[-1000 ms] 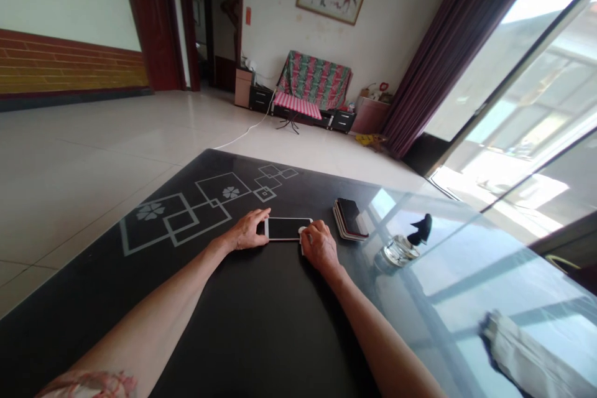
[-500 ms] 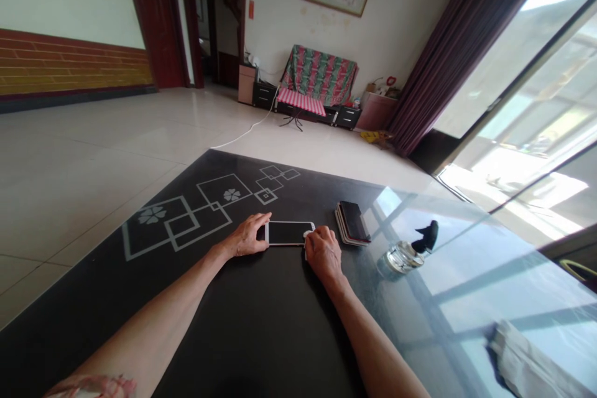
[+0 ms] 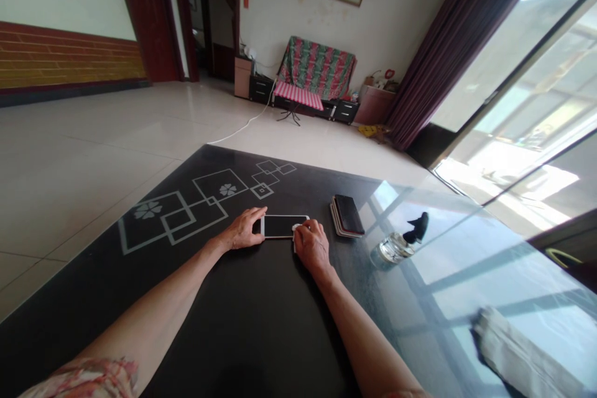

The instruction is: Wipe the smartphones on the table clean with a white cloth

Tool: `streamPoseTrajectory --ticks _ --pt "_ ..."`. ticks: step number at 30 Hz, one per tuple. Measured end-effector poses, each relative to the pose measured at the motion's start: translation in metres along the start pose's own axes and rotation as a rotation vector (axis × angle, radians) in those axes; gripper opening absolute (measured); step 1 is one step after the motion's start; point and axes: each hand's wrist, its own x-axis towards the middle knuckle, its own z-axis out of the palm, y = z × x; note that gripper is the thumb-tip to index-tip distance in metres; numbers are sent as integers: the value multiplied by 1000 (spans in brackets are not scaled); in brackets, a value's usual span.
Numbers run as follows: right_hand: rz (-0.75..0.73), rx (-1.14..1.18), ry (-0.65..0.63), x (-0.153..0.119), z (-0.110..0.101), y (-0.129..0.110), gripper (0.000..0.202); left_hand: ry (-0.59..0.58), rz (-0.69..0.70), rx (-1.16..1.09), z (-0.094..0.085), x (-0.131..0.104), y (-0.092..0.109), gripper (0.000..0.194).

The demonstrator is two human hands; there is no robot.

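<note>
A white-framed smartphone [image 3: 278,226] with a dark screen lies flat on the black table [image 3: 261,329]. My left hand [image 3: 242,230] grips its left end between thumb and fingers. At the phone's right end, my right hand [image 3: 313,247] is closed on a small white wipe [image 3: 295,230], pressed against the screen. Most of that wipe is hidden under the fingers. Right of my right hand sits a stack of phones [image 3: 347,216], the top one dark. Beyond it stands a clear spray bottle [image 3: 394,249] with a black trigger head.
A folded light grey cloth [image 3: 522,348] lies at the table's right. Pale squares and flowers [image 3: 173,219] decorate the far left of the tabletop. Across the tiled floor are a striped small table [image 3: 298,95] and a covered cabinet [image 3: 319,68]. Glass doors are on the right.
My right hand with the wipe has slid slightly left over the phone's screen. My left hand keeps its grip on the phone's end. The whole view has shifted a little.
</note>
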Motion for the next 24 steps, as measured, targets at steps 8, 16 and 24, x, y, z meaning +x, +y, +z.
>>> streamPoseTrajectory --ticks 8,16,24 --pt "-47 -42 -19 2 3 -2 22 6 26 5 1 1 -5 76" --pt "-52 -83 -1 -4 5 -7 27 31 29 39 4 3 -6 70" --pt "-44 -65 16 -4 5 -8 23 48 17 90 7 2 -2 70"
